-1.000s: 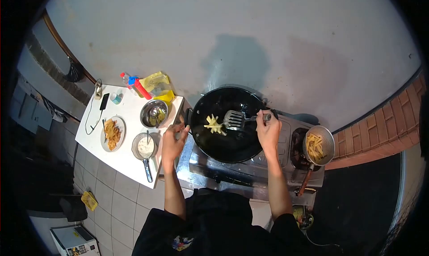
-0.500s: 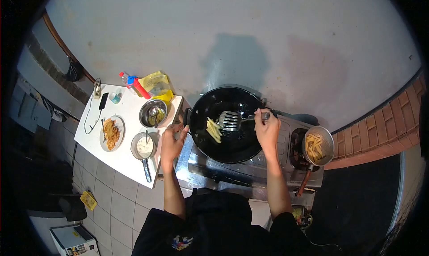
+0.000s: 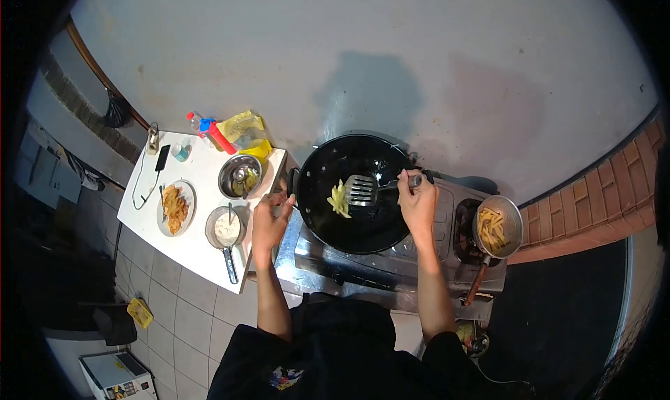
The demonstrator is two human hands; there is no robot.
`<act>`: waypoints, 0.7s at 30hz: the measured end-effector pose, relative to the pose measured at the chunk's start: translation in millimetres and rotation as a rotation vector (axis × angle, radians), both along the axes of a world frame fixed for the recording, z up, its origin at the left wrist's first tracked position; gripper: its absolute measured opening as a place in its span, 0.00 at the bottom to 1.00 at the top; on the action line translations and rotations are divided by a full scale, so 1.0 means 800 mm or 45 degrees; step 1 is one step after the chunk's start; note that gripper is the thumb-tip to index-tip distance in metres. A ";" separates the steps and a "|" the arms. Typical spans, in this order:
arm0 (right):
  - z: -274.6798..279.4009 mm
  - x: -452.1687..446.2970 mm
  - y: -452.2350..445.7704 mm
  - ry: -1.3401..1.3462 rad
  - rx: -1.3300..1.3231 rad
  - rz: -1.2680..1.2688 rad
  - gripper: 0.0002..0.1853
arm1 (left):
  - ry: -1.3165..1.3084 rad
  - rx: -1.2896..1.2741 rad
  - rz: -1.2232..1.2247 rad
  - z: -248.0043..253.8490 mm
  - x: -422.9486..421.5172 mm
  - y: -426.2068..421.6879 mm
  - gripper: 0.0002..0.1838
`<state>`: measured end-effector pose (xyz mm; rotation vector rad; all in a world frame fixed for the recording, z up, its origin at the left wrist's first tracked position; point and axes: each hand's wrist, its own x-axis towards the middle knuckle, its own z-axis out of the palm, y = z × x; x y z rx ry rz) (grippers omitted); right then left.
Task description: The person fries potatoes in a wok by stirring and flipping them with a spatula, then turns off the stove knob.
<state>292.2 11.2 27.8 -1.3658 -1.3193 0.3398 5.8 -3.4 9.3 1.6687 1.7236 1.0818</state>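
Observation:
A black wok stands on the stove with a small heap of pale green strips in it, of a kind I cannot name for certain. My right hand is closed around the handle of a slotted spatula, whose metal head lies in the wok against the strips' right side. At the wok's left rim, my left hand is closed with its fingertips at the lower end of the side handle.
Right on the stove, a small saucepan holds fried sticks. The white table at left carries a plate of fried food, a steel bowl, a pan of white mixture, a phone and bottles.
The spatula head has shifted slightly right in the wok. The green strips have moved right and are bunched differently beside it. My left hand has stayed at the wok handle.

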 end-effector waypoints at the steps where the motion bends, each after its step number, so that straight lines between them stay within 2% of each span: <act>1: 0.001 0.003 -0.002 0.013 -0.029 0.011 0.09 | 0.003 0.009 -0.008 -0.001 -0.001 0.001 0.17; 8: -0.028 -0.021 -0.013 0.027 -0.128 0.172 0.08 | -0.016 -0.011 -0.002 0.000 -0.002 0.004 0.16; 14: -0.008 0.004 -0.018 -0.003 -0.150 -0.088 0.09 | 0.012 -0.020 -0.035 0.004 -0.004 0.004 0.15; 18: 0.016 0.022 -0.020 -0.070 -0.122 -0.148 0.09 | -0.007 -0.021 -0.029 0.003 -0.003 0.005 0.15; 21: 0.019 0.021 -0.017 -0.338 -0.082 -0.165 0.11 | 0.001 -0.018 -0.045 0.002 -0.003 0.006 0.15</act>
